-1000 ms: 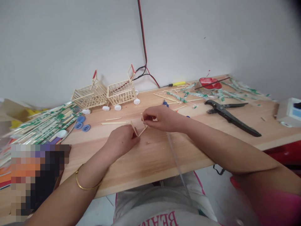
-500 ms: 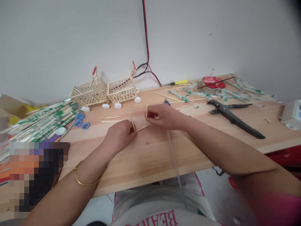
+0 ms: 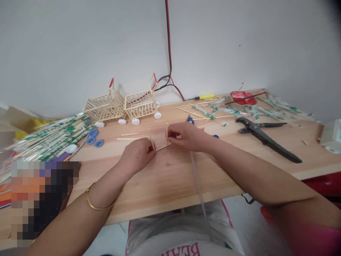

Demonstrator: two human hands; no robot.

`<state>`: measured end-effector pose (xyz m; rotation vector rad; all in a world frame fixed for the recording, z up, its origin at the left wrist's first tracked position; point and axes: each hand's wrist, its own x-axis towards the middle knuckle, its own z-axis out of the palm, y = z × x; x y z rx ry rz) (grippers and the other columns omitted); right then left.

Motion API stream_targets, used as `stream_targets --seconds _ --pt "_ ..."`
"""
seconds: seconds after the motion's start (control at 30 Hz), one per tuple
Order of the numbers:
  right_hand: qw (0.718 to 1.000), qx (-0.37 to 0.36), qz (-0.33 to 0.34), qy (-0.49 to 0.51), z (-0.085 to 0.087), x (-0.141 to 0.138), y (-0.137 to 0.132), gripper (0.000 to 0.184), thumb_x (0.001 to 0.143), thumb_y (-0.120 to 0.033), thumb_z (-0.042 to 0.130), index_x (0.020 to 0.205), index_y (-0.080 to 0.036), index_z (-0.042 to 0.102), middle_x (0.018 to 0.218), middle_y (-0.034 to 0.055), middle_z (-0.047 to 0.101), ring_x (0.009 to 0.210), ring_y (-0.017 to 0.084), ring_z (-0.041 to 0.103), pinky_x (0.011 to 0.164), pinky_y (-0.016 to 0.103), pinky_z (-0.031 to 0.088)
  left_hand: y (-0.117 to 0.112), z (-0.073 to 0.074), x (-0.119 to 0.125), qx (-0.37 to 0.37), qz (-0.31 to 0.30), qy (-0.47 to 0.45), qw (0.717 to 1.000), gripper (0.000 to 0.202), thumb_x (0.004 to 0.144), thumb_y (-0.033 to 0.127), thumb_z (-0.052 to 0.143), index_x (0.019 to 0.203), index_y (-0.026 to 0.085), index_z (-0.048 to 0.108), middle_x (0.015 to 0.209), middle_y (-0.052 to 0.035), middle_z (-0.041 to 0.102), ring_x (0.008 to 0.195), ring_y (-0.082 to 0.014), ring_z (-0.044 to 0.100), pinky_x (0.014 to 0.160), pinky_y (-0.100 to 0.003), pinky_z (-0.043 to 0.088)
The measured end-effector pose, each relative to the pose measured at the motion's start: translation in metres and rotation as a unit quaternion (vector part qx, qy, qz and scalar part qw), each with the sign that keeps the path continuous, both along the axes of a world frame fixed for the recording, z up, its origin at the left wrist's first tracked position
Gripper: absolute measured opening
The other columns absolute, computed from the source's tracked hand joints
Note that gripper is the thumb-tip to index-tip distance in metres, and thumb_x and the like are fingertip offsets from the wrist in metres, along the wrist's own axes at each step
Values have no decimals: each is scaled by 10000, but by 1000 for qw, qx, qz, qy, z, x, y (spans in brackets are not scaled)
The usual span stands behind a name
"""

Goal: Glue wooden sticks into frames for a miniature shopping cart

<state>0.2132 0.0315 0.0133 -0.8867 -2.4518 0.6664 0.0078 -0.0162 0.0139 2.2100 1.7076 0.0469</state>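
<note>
Head view, left to right: wrapped sticks [image 3: 61,137] lie beside blue discs [image 3: 90,139], with a stick cart [image 3: 105,108] and a second stick cart [image 3: 141,108] farther back. Mid-table, the left hand [image 3: 137,153] pinches the left upright of a small stick frame [image 3: 161,147], and the right hand [image 3: 188,137] pinches its right upright. Black pliers [image 3: 269,138] lie to the right, apart from both hands.
</note>
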Motion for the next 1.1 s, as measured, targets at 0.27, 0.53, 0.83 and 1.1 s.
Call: stream_targets --seconds 0.27,0.53,0.83,1.1 --pt "1000 -4 -7 -18 0 -1 0 83 799 -175 521 755 -152 587 707 13 597 640 106 488 607 225 324 0 1 -1 -5 1 -19 1000 159 750 252 510 698 177 640 737 -42 648 673 -161 562 557 -245 328" --pt "1000 -2 -6 -14 -1 -1 0 82 804 -176 522 762 -153 588 706 9 597 639 105 492 602 221 324 1 0 -3 -8 -2 -45 999 158 742 246 515 683 176 644 712 -34 648 661 -155 561 562 -241 334" --pt "1000 -7 -9 -15 -2 -1 0 93 806 -184 516 751 -158 586 698 8 593 635 104 486 599 224 317 1 0 -1 -9 2 -40 999 144 735 237 520 683 176 639 712 -38 646 657 -160 560 564 -249 335" --pt "1000 -11 -12 -17 -1 -2 -1 89 802 -177 519 752 -154 589 699 6 597 635 103 491 599 221 324 1 2 -1 -4 -5 -31 999 159 741 238 510 675 175 639 700 -36 637 644 -151 548 559 -247 319"
